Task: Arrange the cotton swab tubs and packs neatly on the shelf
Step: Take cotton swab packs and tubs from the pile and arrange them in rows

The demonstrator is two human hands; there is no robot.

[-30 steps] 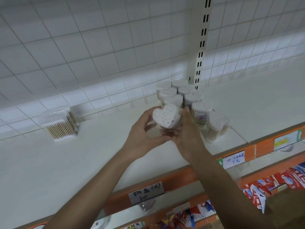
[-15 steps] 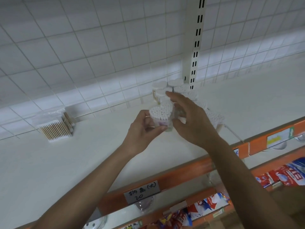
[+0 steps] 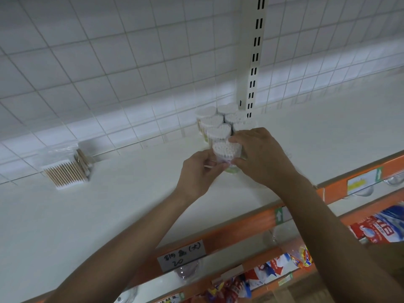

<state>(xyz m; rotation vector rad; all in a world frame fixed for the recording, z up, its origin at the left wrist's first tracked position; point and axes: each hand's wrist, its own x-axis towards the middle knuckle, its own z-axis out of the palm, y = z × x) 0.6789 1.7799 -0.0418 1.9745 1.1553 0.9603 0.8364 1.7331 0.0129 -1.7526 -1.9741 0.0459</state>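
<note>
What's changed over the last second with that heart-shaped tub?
The clear heart-shaped tub of white cotton swabs, raised and tilted before, now stands upright, lower, fronting the row of matching tubs. The right hand moved over its top; the left hand still grips its side. The plastic pack of wooden-stick swabs stayed put.

You can read one handwritten grey label (image 3: 182,255) on the orange shelf edge (image 3: 238,228): "(大)" above "20". Further right along that edge, a green sticker (image 3: 279,216) shows an upward arrow.
</note>
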